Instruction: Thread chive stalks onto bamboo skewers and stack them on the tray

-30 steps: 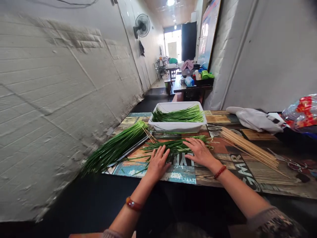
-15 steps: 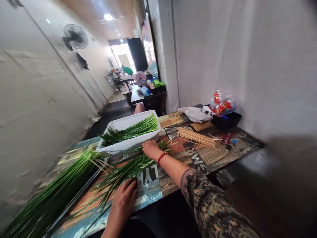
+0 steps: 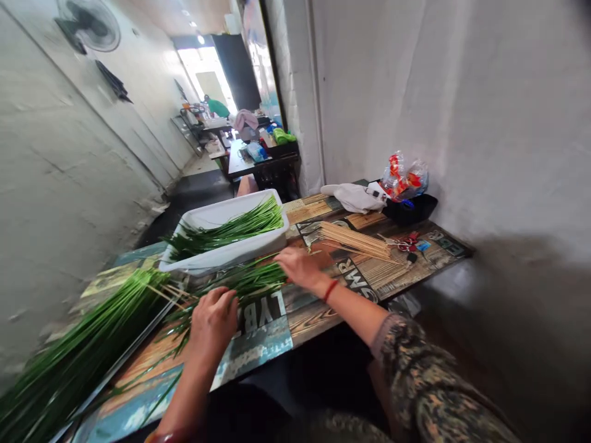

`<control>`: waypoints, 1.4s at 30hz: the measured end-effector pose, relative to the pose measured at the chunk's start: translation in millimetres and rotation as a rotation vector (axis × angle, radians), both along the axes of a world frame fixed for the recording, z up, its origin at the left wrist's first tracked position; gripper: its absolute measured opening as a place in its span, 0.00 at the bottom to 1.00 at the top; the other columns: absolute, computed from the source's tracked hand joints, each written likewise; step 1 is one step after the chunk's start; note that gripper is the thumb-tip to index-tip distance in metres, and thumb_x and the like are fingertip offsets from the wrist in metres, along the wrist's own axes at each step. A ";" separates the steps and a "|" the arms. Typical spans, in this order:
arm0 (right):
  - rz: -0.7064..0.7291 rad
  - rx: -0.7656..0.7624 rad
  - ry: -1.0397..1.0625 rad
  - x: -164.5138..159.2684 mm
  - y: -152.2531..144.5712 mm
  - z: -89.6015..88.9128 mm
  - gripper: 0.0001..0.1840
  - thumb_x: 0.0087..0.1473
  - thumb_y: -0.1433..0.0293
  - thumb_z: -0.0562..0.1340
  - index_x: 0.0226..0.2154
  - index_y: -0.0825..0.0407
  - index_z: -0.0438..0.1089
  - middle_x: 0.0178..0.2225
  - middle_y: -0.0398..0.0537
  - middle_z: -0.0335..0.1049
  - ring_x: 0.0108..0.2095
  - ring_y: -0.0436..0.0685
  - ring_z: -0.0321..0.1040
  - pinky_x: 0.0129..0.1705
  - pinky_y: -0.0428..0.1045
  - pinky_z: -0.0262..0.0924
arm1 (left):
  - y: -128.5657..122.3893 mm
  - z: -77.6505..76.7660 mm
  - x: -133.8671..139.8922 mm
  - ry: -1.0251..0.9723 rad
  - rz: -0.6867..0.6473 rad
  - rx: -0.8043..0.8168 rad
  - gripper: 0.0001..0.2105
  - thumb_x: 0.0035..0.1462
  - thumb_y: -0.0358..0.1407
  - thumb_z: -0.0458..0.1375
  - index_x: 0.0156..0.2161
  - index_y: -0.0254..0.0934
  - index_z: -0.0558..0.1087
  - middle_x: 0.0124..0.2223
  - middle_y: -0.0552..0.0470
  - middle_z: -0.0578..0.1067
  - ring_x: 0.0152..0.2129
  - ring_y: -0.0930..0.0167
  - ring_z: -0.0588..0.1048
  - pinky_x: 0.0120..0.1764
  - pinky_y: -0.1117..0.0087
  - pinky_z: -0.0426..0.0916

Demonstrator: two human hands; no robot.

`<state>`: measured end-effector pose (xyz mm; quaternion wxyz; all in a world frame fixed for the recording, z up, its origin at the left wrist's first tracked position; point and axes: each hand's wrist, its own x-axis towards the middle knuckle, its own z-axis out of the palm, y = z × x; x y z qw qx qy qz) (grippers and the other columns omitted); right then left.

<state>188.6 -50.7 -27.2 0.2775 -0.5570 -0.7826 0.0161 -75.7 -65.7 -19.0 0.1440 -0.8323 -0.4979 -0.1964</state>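
Observation:
A loose row of garlic chives (image 3: 258, 280) lies across the table in front of me. My left hand (image 3: 213, 317) has its fingers curled over the leafy side of this row. At the stalk ends, my right hand (image 3: 299, 268) is closed with its fingertips on the chives; the exact grip is partly hidden. Just beyond, a white plastic tub (image 3: 217, 261) holds more chives. To the left, a large bundle of chives (image 3: 87, 335) rests on a metal tray, with a few bamboo skewers (image 3: 168, 294) by its cut ends.
Loose bamboo skewers (image 3: 355, 240) are spread on the patterned table (image 3: 307, 320) to the right. Near them lie red-handled scissors (image 3: 406, 241), a white cloth (image 3: 353, 198) and a black container (image 3: 410, 210) with plastic packaging. Far back, a person in green (image 3: 217, 107) bends over.
My left hand has moved up and forward onto the chives, its fingers now curled. My right hand has shifted right to the stalk ends. The camera view has turned slightly.

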 end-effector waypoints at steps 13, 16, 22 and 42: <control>-0.453 -0.049 -0.103 137.9 -35.0 -53.6 0.08 0.60 0.71 0.56 0.36 0.53 0.71 0.38 0.54 0.71 0.41 0.60 0.65 0.45 0.52 0.55 | 23.2 -5.2 76.9 0.014 -0.138 -0.221 0.22 0.56 0.35 0.57 0.57 0.37 0.68 0.62 0.42 0.64 0.57 0.57 0.64 0.57 0.54 0.60; -0.443 -0.036 -0.127 136.5 -35.5 -56.3 0.07 0.60 0.72 0.56 0.35 0.52 0.70 0.38 0.51 0.71 0.41 0.57 0.64 0.45 0.50 0.54 | 35.5 -11.3 82.0 0.027 -0.124 -0.287 0.22 0.57 0.34 0.56 0.58 0.37 0.67 0.61 0.43 0.67 0.55 0.59 0.67 0.55 0.57 0.62; -0.410 0.008 -0.141 133.0 -38.5 -60.5 0.08 0.61 0.67 0.55 0.36 0.51 0.68 0.37 0.51 0.70 0.40 0.58 0.65 0.42 0.50 0.54 | 27.0 -26.0 67.4 0.003 -0.029 -0.233 0.19 0.59 0.32 0.53 0.56 0.43 0.69 0.53 0.46 0.74 0.48 0.61 0.70 0.47 0.60 0.65; -0.353 0.287 0.347 17.6 58.7 -50.5 0.22 0.66 0.66 0.40 0.47 0.56 0.65 0.42 0.58 0.70 0.42 0.58 0.67 0.43 0.53 0.62 | 101.8 47.3 71.7 -0.184 -0.003 -0.087 0.15 0.61 0.34 0.52 0.51 0.38 0.72 0.51 0.45 0.75 0.48 0.63 0.70 0.49 0.61 0.64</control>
